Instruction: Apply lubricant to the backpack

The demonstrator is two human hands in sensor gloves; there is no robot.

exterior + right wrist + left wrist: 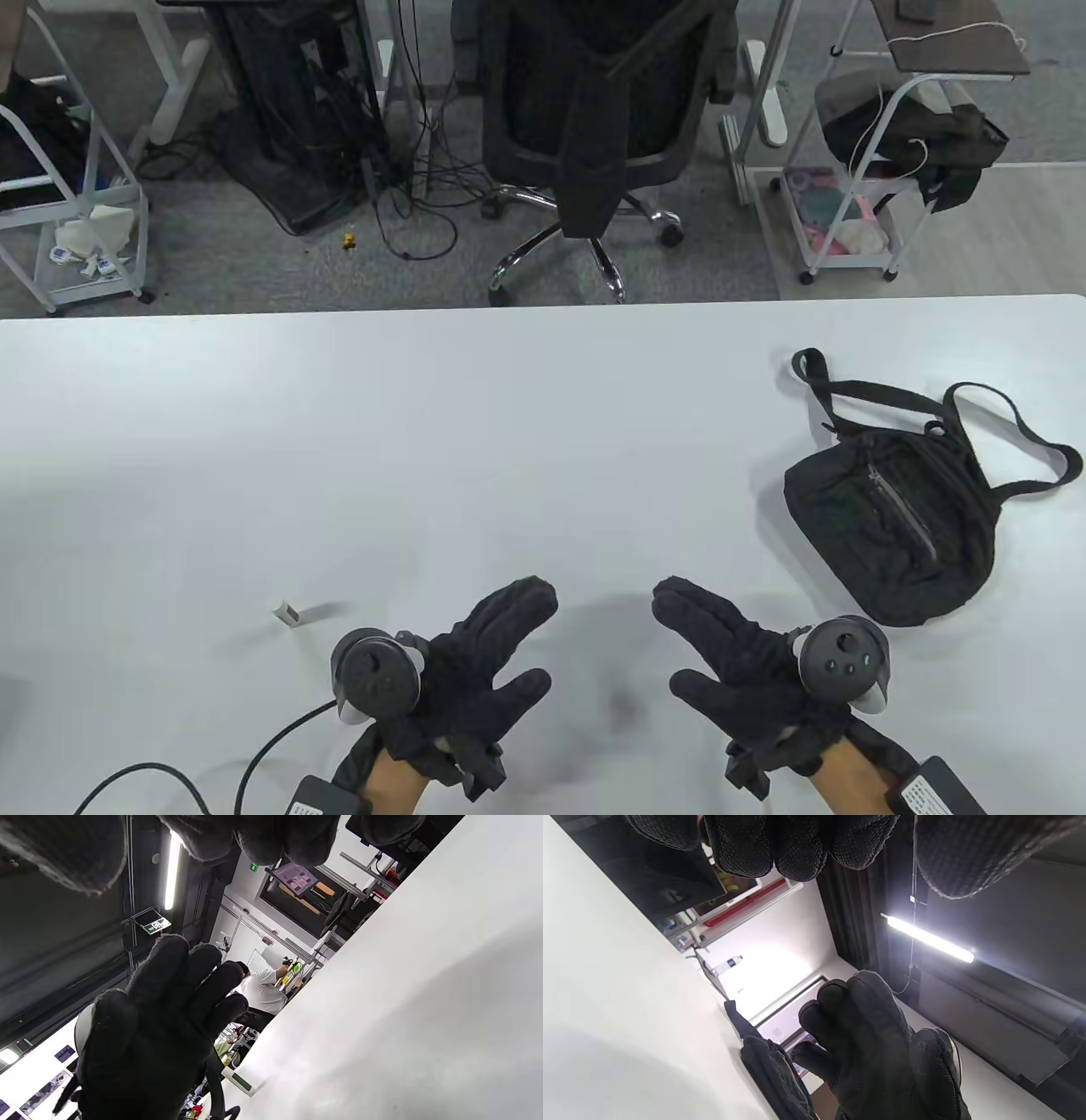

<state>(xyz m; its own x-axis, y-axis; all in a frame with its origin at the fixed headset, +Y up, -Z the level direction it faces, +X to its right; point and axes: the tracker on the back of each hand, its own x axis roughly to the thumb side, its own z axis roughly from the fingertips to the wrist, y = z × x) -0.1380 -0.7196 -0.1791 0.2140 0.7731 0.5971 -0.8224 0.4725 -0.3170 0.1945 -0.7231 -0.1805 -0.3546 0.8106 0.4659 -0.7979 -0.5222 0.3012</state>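
Observation:
A small black backpack (895,522) lies flat at the right of the white table (424,441), zipper up, straps trailing behind it. Its edge also shows in the left wrist view (774,1077). A small white lubricant stick (287,613) lies on the table to the left of my left hand; it shows in the right wrist view (239,1081) too. My left hand (488,654) and right hand (721,649) hover over the near table edge, palms facing each other, fingers spread, both empty. The right hand is a short way left of the backpack.
A black office chair (594,127) stands behind the table's far edge. Wire carts (76,195) stand on the floor at the far left and far right. A black cable (254,760) runs from my left wrist along the near edge.

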